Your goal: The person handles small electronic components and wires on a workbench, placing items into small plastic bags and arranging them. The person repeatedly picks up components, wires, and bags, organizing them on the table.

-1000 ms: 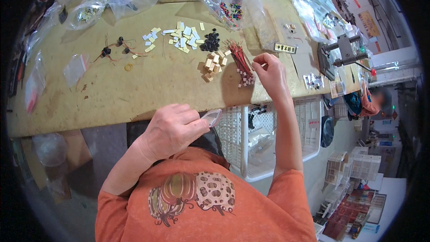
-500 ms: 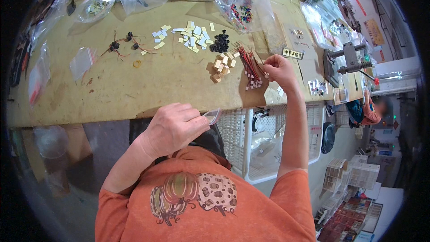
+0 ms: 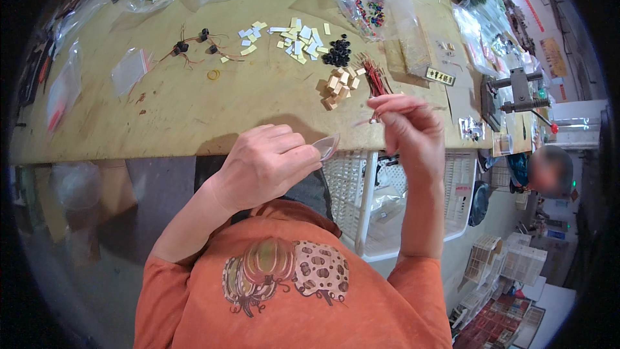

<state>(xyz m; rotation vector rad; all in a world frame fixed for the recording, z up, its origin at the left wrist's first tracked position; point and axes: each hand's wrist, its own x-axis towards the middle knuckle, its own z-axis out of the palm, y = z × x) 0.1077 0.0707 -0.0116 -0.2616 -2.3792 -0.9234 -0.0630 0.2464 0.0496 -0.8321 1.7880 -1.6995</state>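
My left hand (image 3: 268, 161) is closed on the edge of a small clear plastic bag (image 3: 328, 147), just in front of the table's near edge. To the right, my right hand (image 3: 413, 126) is raised over the near edge, smeared by motion, thumb and fingers pinched together. A faint thin streak beside its fingertips looks like a wire lead (image 3: 359, 124). Right behind that hand lies a bundle of red and dark wire leads (image 3: 374, 77), its near ends mostly hidden by the fingers. Small wooden blocks (image 3: 339, 85) and a pile of black round parts (image 3: 337, 52) lie left of the bundle.
White and yellow rectangular pieces (image 3: 298, 40) and black parts with wires (image 3: 182, 47) lie on the table (image 3: 84, 129). Clear bags (image 3: 368, 0) line its back. A hand press (image 3: 513, 94) stands at right. Below is a white plastic crate (image 3: 349, 200). A person (image 3: 549, 168) is at far right.
My right hand has drawn back from the wire bundle toward me. The left hand keeps hold of the bag. The whole view has shifted slightly.
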